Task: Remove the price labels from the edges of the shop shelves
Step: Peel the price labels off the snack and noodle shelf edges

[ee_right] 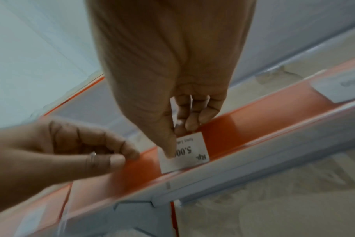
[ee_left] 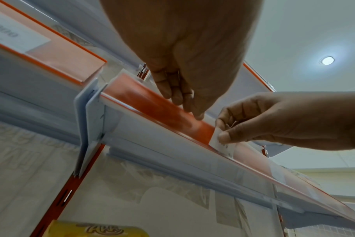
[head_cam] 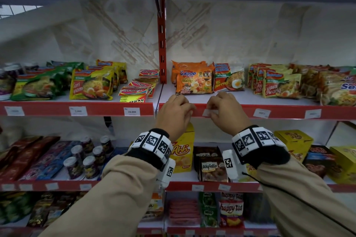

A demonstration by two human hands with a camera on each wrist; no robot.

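Observation:
A white price label (head_cam: 207,112) (ee_right: 184,154) printed "Rp. 5.000" sits in the red edge strip (head_cam: 231,110) (ee_left: 156,105) of the noodle shelf. My right hand (head_cam: 211,110) (ee_right: 175,141) pinches it, thumb on its face and fingers behind its top edge, and it is tilted out of the strip (ee_left: 214,139). Just to its left, my left hand (head_cam: 189,108) (ee_right: 126,158) pinches the strip's top lip with curled fingers and thumb. More white labels remain along the same strip, to the left (head_cam: 132,111) and to the right (head_cam: 261,113).
Noodle packs (head_cam: 193,82) lie on the shelf right behind my hands. A red slotted upright (head_cam: 161,44) divides the two shelf bays. Below, a shelf of snack boxes (head_cam: 183,152) has its own labelled red edge (head_cam: 198,187).

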